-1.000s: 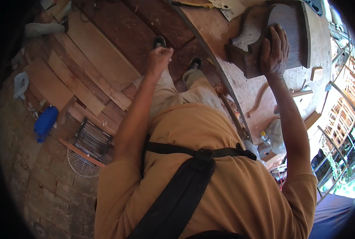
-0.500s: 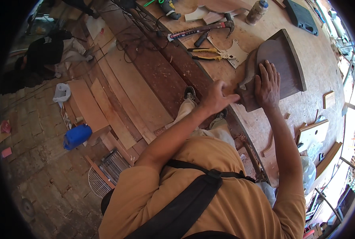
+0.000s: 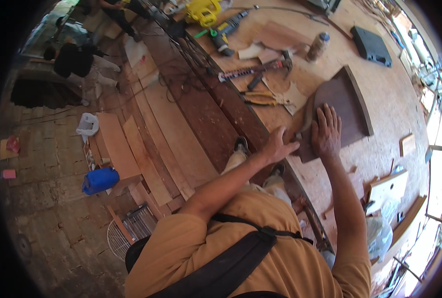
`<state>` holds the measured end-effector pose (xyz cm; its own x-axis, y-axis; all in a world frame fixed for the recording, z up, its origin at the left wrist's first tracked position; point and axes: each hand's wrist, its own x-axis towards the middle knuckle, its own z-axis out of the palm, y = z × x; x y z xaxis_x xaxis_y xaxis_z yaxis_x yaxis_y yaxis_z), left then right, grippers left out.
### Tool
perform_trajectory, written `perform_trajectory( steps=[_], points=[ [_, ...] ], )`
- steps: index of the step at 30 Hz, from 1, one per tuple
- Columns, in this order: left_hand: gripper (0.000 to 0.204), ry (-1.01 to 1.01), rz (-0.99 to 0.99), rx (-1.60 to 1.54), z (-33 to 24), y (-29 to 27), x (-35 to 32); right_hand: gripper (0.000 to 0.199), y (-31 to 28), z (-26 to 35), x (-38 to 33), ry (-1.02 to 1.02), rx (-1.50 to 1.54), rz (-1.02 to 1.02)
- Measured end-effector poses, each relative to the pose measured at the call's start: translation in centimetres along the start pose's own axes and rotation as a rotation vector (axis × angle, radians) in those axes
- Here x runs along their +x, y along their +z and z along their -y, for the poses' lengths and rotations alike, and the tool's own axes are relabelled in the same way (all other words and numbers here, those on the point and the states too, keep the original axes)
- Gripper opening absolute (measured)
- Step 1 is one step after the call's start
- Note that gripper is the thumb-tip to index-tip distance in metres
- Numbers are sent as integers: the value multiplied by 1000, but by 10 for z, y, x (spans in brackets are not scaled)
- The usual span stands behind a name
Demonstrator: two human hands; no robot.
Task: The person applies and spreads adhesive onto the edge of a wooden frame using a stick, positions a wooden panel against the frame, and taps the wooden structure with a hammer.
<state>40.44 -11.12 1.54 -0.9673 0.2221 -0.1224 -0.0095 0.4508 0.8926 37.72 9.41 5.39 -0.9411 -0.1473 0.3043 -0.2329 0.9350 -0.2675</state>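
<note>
A dark brown wooden panel (image 3: 347, 107) with a curved left side and a raised strip along its far right edge lies on the workbench. My right hand (image 3: 327, 133) rests flat on its face near the left side, fingers stretched out. Close to the panel's near left corner is my left hand (image 3: 279, 146), thumb and forefinger apart with nothing seen between them. Whether its thumb tip touches the wood I cannot tell. Beyond the panel lie yellow-handled pliers (image 3: 260, 98), a pale flat cut-out piece (image 3: 294, 98) and a claw hammer (image 3: 256, 68).
Farther along the bench (image 3: 395, 111) are a jar (image 3: 319, 47), a dark plastic case (image 3: 371, 47) and a yellow-and-grey power tool (image 3: 227, 31). A small wood block (image 3: 407, 144) lies at the right. Long boards (image 3: 174, 129), a blue jug (image 3: 100, 181) and a wire fan guard (image 3: 126, 231) are on the left floor. Other people are at upper left.
The whole view has shifted, so the bench and panel sit lower in the picture. Both hands keep about the same places by the panel. A second person now shows more at the upper left.
</note>
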Motion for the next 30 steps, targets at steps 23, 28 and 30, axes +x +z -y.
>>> perform_trajectory(
  steps=[23,28,30],
  points=[
    [43,40,-215,371,75,-136,113,47,3,6,10,134,-61,-4],
    [34,148,-137,535,86,-139,192,49,-3,6,5,126,-73,54],
    [38,189,-44,684,100,-137,225,49,-4,4,6,144,-81,62]
  ],
)
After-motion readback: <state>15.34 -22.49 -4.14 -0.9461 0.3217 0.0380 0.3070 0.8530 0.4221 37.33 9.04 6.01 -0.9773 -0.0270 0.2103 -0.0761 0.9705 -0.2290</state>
